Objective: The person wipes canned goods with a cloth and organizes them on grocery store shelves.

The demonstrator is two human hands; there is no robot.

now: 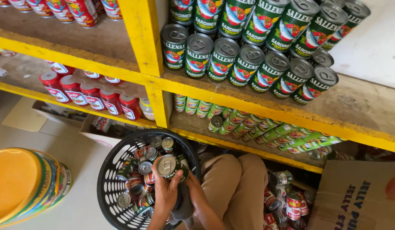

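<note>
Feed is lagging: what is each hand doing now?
Left hand: closed around a green-labelled can over the black basket.
Right hand: hidden behind the left, cannot tell.

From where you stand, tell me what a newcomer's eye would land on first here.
First the yellow shelf frame and the rows of green-labelled cans stacked on its upper right board, with red-labelled cans on the lower left shelf. Next the black basket full of mixed cans on the floor, where the left hand grips a green can above it. At far left stands a tub with a yellow lid.
</note>
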